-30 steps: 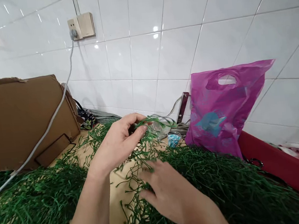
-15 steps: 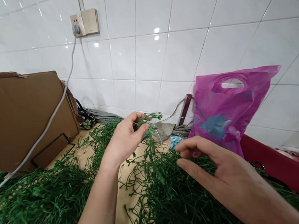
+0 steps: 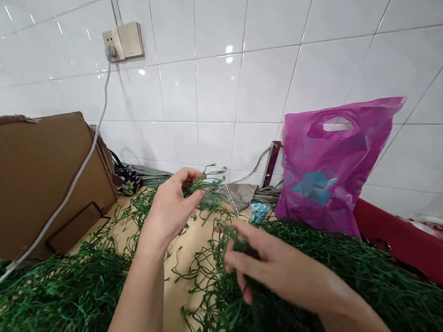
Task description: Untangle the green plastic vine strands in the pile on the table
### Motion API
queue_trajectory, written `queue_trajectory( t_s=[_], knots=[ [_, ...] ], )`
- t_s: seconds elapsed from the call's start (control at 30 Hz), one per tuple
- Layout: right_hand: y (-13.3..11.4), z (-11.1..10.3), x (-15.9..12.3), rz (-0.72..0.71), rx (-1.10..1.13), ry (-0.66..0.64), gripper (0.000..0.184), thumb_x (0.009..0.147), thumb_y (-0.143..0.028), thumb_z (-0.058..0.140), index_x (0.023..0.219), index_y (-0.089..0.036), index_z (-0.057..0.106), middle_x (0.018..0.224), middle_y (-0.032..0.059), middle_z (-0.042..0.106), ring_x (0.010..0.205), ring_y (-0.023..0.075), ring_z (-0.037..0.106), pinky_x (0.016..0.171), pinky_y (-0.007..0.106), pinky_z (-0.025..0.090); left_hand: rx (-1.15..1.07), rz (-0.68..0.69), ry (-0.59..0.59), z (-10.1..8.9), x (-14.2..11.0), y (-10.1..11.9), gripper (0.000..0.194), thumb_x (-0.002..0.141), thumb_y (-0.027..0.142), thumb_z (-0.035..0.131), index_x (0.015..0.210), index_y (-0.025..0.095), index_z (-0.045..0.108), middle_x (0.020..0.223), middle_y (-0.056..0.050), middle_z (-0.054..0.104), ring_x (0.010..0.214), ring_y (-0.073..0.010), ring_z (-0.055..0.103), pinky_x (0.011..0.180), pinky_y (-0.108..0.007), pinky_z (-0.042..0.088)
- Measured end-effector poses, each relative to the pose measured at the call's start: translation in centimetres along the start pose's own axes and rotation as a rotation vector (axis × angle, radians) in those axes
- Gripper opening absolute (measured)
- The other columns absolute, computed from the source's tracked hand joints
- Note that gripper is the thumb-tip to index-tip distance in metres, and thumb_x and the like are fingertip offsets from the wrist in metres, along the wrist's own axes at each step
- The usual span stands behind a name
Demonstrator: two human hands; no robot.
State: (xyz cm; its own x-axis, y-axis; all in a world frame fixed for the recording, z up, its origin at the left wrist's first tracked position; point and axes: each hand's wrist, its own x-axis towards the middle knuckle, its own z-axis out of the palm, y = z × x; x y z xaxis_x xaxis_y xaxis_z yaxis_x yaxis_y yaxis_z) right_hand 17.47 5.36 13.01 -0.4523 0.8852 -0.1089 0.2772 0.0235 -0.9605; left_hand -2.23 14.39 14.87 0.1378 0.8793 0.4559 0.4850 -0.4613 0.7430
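Note:
My left hand (image 3: 172, 208) is closed with thumb and fingertips around a small bunch of thin green stems (image 3: 211, 180), their little knobbed tips poking out to the right. Lower and to the right, my right hand (image 3: 269, 258) is above the large right pile of green stems (image 3: 318, 261). Its thumb and fingers curl around a few stems (image 3: 230, 231), slightly blurred. A second pile of the same stems (image 3: 54, 305) spreads over the tan tabletop (image 3: 174, 303) to the left of my left forearm.
A cardboard box (image 3: 36, 180) stands at the left, crossed by a grey cable (image 3: 76, 178) from a wall socket (image 3: 112, 45). Behind the right pile are a blue-and-white patterned cup (image 3: 259, 210), a purple plastic bag (image 3: 337, 175) and a red box (image 3: 421, 256). White tiles back everything.
My right hand has moved left and down and closed around some stems. My left hand, still holding its bunch, has shifted slightly left. The view has turned a little.

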Motion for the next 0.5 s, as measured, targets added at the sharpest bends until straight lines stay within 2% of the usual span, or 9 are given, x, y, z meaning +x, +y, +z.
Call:
queue_trajectory(
  t_s=[0.07,0.1,0.23,0.3,0.4,0.47,0.5],
  knots=[
    [0.0,-1.8,-1.0,-0.042,-0.007,0.062,0.032,0.097,-0.034,0.055,0.126,-0.023,0.048,0.076,-0.0043,0.059,0.061,0.0115,0.058,0.064,0.027,0.049,0.138,-0.059,-0.027,-0.5,0.3,-0.9,0.023,0.082,0.036,0.062,0.100,0.021,0.065,0.096,-0.002,0.069,0.090,-0.0207,0.062,0.081,-0.032,0.043],
    [0.0,-2.8,-1.6,-0.079,-0.026,0.094,0.035,0.096,-0.035,0.058,0.128,-0.023,0.050,0.080,-0.0028,0.062,0.065,0.0117,0.059,0.067,0.027,0.049,0.175,-0.082,-0.039,-0.8,0.4,-1.3,0.024,0.081,0.037,0.063,0.099,0.021,0.065,0.095,-0.002,0.069,0.088,-0.0209,0.061,0.079,-0.032,0.043],
    [0.4,-5.3,-3.3,-0.154,-0.063,0.231,0.031,0.096,-0.038,0.059,0.122,-0.022,0.057,0.094,0.0027,0.069,0.077,0.0136,0.064,0.079,0.030,0.050,0.155,-0.090,-0.122,-1.6,0.8,-1.9,0.028,0.081,0.044,0.060,0.097,0.021,0.065,0.090,-0.001,0.069,0.083,-0.0200,0.061,0.074,-0.030,0.044],
    [0.5,-5.7,-3.3,-0.158,-0.037,0.309,0.033,0.094,-0.041,0.061,0.121,-0.021,0.057,0.093,0.0037,0.071,0.083,0.0159,0.066,0.082,0.031,0.050,0.214,-0.121,-0.161,-1.9,0.7,-1.8,0.030,0.081,0.045,0.061,0.098,0.021,0.066,0.093,-0.002,0.070,0.084,-0.0214,0.062,0.073,-0.031,0.044],
    [0.6,-5.5,-2.7,-0.154,-0.024,0.389,0.039,0.093,-0.044,0.060,0.123,-0.021,0.054,0.087,0.0033,0.072,0.087,0.0182,0.066,0.085,0.033,0.048,0.399,-0.183,-0.301,-2.8,0.0,-1.5,0.037,0.075,0.048,0.071,0.103,0.024,0.070,0.105,-0.005,0.072,0.094,-0.0272,0.064,0.077,-0.035,0.046],
    [0.6,-5.2,-2.2,-0.148,-0.039,0.412,0.039,0.092,-0.045,0.060,0.122,-0.021,0.052,0.082,0.0018,0.072,0.084,0.0182,0.066,0.086,0.034,0.048,0.481,-0.121,-0.336,-3.4,-0.7,-1.0,0.050,0.071,0.051,0.078,0.113,0.026,0.070,0.117,-0.006,0.069,0.103,-0.0305,0.063,0.084,-0.038,0.048],
    [0.5,-5.0,-1.9,-0.141,-0.044,0.408,0.038,0.092,-0.044,0.061,0.120,-0.021,0.051,0.081,0.0014,0.071,0.082,0.0181,0.066,0.086,0.034,0.047,0.493,-0.051,-0.308,-3.5,-1.1,-0.5,0.055,0.071,0.054,0.078,0.118,0.027,0.069,0.123,-0.007,0.067,0.106,-0.0309,0.062,0.088,-0.039,0.048]
  ],
)
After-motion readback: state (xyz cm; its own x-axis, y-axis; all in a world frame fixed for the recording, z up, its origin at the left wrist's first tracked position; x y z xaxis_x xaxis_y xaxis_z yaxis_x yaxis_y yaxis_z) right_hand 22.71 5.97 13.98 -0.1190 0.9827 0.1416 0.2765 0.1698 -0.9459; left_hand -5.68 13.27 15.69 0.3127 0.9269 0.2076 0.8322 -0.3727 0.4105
